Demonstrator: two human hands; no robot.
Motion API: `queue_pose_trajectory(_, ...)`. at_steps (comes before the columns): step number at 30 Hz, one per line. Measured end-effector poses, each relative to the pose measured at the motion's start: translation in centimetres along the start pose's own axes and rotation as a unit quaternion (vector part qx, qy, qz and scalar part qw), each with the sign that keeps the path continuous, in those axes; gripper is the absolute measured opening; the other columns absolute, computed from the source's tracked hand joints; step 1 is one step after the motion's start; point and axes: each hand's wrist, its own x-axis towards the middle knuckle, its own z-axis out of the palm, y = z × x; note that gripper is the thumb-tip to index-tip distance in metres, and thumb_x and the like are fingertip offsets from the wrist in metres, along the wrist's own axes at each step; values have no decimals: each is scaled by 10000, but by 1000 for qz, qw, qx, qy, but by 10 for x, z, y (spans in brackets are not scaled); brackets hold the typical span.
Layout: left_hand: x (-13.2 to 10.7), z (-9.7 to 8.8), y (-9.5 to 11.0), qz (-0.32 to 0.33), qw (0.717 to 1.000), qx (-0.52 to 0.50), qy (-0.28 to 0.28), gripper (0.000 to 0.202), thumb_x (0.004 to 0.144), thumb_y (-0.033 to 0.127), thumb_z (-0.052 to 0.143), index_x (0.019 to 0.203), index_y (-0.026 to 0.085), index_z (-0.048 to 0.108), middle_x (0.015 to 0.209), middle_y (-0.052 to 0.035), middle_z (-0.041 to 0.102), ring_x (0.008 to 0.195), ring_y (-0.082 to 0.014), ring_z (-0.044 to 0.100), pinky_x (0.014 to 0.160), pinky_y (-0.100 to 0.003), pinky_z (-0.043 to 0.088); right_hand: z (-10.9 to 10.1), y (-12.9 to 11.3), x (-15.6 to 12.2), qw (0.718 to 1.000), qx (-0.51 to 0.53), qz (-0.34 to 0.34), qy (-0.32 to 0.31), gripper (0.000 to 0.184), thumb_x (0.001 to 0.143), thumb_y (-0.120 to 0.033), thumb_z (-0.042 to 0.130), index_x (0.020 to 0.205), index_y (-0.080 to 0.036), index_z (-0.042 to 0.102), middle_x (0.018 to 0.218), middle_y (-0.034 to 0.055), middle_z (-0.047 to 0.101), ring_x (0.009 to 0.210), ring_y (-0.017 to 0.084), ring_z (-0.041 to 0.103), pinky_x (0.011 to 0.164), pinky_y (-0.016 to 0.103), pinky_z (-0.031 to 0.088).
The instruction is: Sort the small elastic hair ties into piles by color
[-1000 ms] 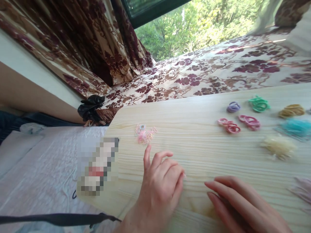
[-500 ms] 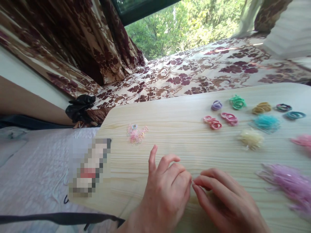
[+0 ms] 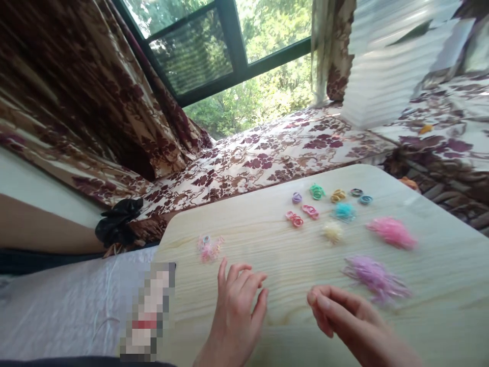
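Note:
Over the pale wooden table (image 3: pixel 282 326) my left hand (image 3: pixel 240 306) hovers palm down, fingers spread and curved, with nothing in it. To its right, my right hand (image 3: pixel 340 311) has thumb and forefinger pressed together in a pinch. Whatever may be between those fingertips is too small to make out. Beyond my left hand lies a small pile of mixed, mostly pink elastic bands (image 3: pixel 209 250). Closest to my right hand is a loose heap of lilac bands (image 3: pixel 376 279), and behind that a pink heap (image 3: pixel 392 233).
Toward the far edge sit cream bands (image 3: pixel 332 232), turquoise bands (image 3: pixel 344 211), and small groups of green (image 3: pixel 317 191), yellow (image 3: pixel 338 195), purple (image 3: pixel 297 198) and red hair ties (image 3: pixel 294 219). A blurred-out item (image 3: pixel 147 316) lies at the left edge. A window (image 3: pixel 244 66) stands behind.
My hands have come apart from where their fingertips met; the left has opened, and the right stays pinched. The camera view has tilted up and shifted right, showing more window and table.

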Motion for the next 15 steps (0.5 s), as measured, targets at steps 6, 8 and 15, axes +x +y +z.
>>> queue_pose_trajectory(6, 24, 3, 8, 3, 1000, 6, -22, 202, 875, 135, 517, 1014, 225, 633, 854, -13, 705, 1003, -246, 612, 1064, -641, 294, -75, -7, -11, 942, -253, -121, 184, 249, 817, -476, 629, 786, -244, 714, 703, -8, 708, 645, 156, 661, 579, 195, 529)
queue_pose_trajectory(8, 27, 6, 4, 28, 999, 7, -33, 201, 877, 152, 522, 1021, 231, 637, 849, -10, 712, 988, -250, 621, 1046, -644, 306, -104, -6, -14, 910, -313, -116, 244, 273, 804, -496, 604, 764, -247, 709, 703, -5, 725, 617, 170, 677, 542, 214, 534)
queue_pose_trajectory(15, 32, 13, -16, 68, 997, 22, -28, 187, 863, 201, 561, 1012, 245, 667, 864, -6, 725, 949, -232, 642, 1052, -553, 345, -152, -13, 3, 781, -529, -136, 301, 345, 880, -433, 426, 812, -202, 672, 776, 57, 712, 657, 189, 671, 596, 292, 507)
